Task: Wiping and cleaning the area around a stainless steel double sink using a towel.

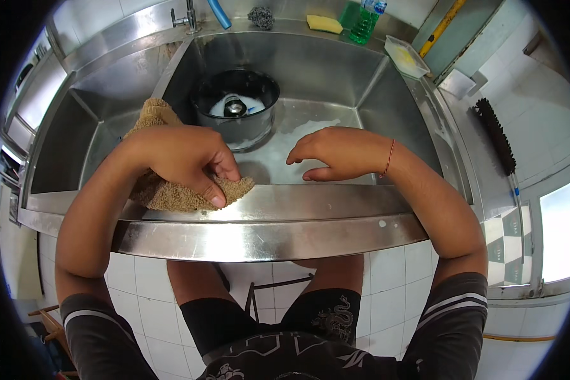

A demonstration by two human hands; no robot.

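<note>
My left hand (190, 161) grips a brown terry cloth (171, 197), which drapes over the divider and front ledge of a stainless steel sink (394, 197). Part of the cloth is hidden beneath my hand and forearm. My right hand (337, 154) hovers over the right basin near its front wall, fingers slightly bent and apart, with nothing in it. Beyond my hands, a dark round pot (235, 126) stands in that basin. Inside it is whitish suds and a shiny rounded metal item (235, 107). Foam (313, 127) lies on the basin floor right of the pot.
Along the back ledge are a tap (187, 20), a blue hose (219, 14), a steel wool scourer (261, 18), a yellow sponge (324, 23) and a green liquid bottle (365, 23). A plastic tray (406, 57) sits at the back right corner. A dark bristle brush (496, 135) is at right.
</note>
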